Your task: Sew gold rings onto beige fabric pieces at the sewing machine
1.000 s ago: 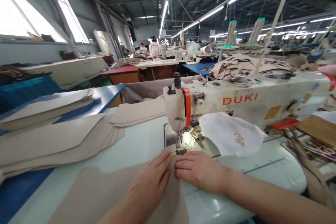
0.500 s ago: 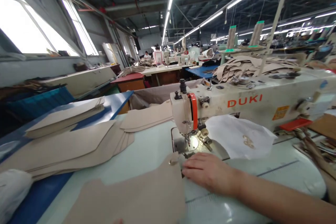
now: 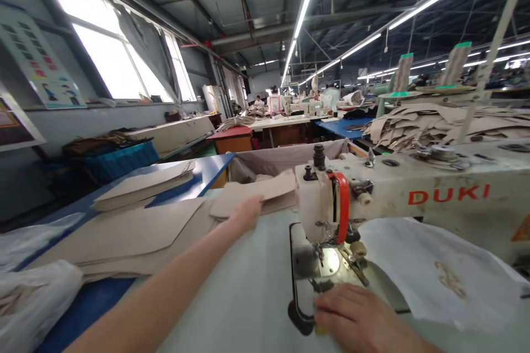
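Observation:
My left hand (image 3: 247, 213) stretches far across the pale table and grips the near edge of a small stack of beige cut pieces (image 3: 256, 192) lying behind the sewing machine head. My right hand (image 3: 358, 320) rests palm down at the front of the white DUKI sewing machine (image 3: 414, 193), just below the needle plate (image 3: 317, 265); its fingers are curled over the plate's front edge and nothing shows in them. The beige piece that lay in front of the needle is out of view.
Larger stacks of beige pieces (image 3: 124, 231) lie at the left on the blue table. A white plastic bag (image 3: 439, 273) sits under the machine arm. Thread cones (image 3: 401, 71) stand behind. A heap of cut pieces (image 3: 426, 124) lies beyond, and a person sits at distant tables (image 3: 281, 118).
My left hand left the beige piece at the needle and reached forward to the stack behind the machine. The camera lifted and turned, so the front piece dropped out of view. My right hand stayed by the needle plate.

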Available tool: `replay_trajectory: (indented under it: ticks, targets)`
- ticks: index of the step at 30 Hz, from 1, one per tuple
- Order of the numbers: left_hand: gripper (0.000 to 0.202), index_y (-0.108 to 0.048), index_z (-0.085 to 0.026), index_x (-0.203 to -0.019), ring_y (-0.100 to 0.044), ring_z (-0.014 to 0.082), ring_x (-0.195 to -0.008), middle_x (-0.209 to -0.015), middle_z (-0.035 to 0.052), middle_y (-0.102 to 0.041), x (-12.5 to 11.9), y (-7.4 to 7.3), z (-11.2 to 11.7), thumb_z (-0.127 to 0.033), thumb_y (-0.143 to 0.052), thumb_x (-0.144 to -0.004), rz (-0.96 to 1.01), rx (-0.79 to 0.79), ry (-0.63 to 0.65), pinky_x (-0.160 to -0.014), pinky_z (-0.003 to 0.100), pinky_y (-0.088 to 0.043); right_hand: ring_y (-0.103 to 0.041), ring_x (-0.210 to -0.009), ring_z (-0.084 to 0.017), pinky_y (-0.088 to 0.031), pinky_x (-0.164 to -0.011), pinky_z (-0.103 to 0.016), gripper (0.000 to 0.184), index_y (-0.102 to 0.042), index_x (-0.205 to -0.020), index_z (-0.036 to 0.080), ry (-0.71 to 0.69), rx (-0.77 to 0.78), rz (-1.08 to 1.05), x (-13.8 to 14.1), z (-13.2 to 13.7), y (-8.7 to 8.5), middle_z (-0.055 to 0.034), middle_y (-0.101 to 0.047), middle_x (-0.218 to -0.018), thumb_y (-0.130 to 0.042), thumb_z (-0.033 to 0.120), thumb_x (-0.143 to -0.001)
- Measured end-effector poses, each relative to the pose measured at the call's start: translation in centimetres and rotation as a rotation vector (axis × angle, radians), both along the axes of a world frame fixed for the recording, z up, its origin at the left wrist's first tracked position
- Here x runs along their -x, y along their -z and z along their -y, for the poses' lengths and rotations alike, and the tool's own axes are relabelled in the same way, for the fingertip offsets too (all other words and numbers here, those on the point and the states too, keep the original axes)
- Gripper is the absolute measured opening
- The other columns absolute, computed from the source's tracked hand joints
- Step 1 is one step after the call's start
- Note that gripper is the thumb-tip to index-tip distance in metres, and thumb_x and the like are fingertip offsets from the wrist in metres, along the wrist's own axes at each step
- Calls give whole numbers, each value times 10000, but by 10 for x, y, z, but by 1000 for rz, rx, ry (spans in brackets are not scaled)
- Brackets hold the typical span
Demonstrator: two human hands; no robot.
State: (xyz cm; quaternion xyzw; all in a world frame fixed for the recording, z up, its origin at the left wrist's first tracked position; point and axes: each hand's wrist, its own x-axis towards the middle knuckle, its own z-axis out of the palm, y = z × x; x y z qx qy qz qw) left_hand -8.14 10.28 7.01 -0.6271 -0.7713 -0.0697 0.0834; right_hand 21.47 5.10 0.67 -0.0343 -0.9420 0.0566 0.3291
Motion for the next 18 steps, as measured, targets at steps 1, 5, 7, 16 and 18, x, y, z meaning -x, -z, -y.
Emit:
replay_trajectory:
  ticks: [1,5,7,16,18]
  targets:
    - [407,-491,-97,-1250,-430,276,-1261,-1352,171,-481,0,18,-7,-264,-337,-912,11,20,-32,-1019,418,-348,-640,-847,-161,-508,-812,-264,251,-604,-989,184,7,-16,-11,0,-1,2,-59,-694,-964,-360,169,-930]
    - [615,-394,-51,-1328,-305,312,-1331,-1416,222,-366,1,53,-8,-489,-313,-904,22,57,-96,-1048,437,-293,-639,-876,-165,-509,-817,-262,248,-606,-1017,200,-1,-18,59,2,-5,13,-62,-694,-983,-376,182,-926]
    - [657,-327,-61,-1371,-261,295,-1352,-1448,207,-315,4,49,0,-515,-303,-897,5,45,-117,-1057,407,-281,-644,-842,-164,-514,-794,-258,259,-619,-975,211,-3,-21,-6,5,-8,25,-65,-703,-940,-367,184,-924]
    - [742,-356,16,-1320,-246,430,-1325,-1397,310,-337,90,-10,105,-483,-470,-782,-126,-25,-444,-1005,584,-260,-621,-960,-163,-486,-872,-256,275,-620,-1052,220,6,117,127,-3,2,-3,-63,-683,-1037,-469,110,-851]
    - [617,-515,21,-1165,-462,445,-1179,-1207,321,-541,110,-12,129,-445,-479,-762,-107,36,-462,-904,556,-388,-624,-954,-166,-489,-871,-266,263,-634,-1030,217,18,132,144,-5,5,-12,-65,-686,-1030,-468,110,-855]
